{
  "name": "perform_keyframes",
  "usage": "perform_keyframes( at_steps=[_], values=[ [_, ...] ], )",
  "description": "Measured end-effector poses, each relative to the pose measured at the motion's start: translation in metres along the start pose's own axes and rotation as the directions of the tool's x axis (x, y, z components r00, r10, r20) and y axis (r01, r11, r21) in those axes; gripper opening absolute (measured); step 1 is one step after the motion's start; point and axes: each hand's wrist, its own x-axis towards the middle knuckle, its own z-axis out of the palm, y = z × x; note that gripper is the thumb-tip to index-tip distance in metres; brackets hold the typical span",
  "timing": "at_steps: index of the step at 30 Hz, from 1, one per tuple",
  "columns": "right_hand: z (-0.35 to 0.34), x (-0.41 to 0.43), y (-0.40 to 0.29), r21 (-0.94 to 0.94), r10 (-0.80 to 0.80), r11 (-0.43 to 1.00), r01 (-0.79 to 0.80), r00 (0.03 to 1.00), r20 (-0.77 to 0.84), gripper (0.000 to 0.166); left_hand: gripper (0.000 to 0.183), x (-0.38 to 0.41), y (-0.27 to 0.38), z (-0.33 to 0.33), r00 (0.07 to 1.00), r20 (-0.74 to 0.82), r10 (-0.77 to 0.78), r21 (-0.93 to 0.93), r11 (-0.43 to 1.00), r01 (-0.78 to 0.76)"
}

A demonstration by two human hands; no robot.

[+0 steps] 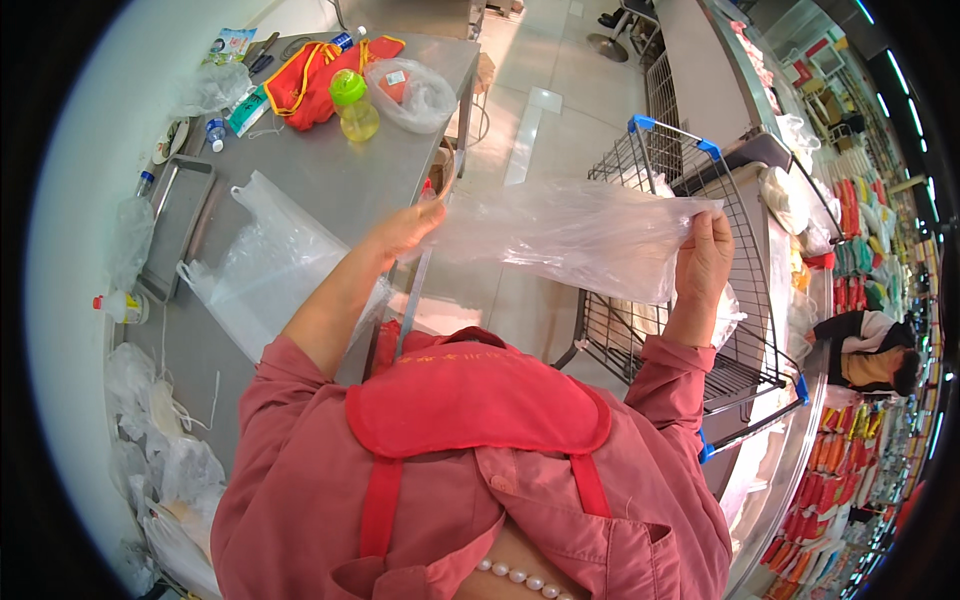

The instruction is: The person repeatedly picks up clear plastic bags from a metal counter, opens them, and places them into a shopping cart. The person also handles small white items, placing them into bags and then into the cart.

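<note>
A clear plastic bag is stretched between my two hands, in front of my red apron. My left hand grips its left end close to the table's edge. At the other end, the fingers of my right hand pinch a corner, with the shopping cart behind. A flattened stack of translucent plastic carrier bags lies on the steel table, partly behind my left forearm.
A wire shopping cart with bagged goods stands at right. On the table are a metal tray, a green-capped bottle, a red cloth, a bag with a red item and crumpled plastic bags. A person is beyond the counter.
</note>
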Motion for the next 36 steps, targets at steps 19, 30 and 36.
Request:
perform_keyframes(
  at_steps=[19,30,36],
  values=[
    [-0.052,-0.01,0.01,-0.185,-0.074,0.983,-0.011,0.892,-0.447,0.014,0.014,-0.011,0.018,-0.01,0.999,0.008,-0.051,0.199,0.979,0.048],
    [-0.028,-0.027,-0.015,-0.463,-0.034,0.872,-0.157,0.926,-0.377,0.014,0.012,0.002,-0.018,-0.035,0.977,0.082,-0.197,-0.068,0.977,0.203],
    [-0.039,-0.045,-0.007,-0.663,-0.28,0.748,-0.028,0.892,-0.354,0.01,0.011,0.025,-0.044,-0.029,0.983,0.024,-0.182,0.239,0.956,0.172]
  ],
)
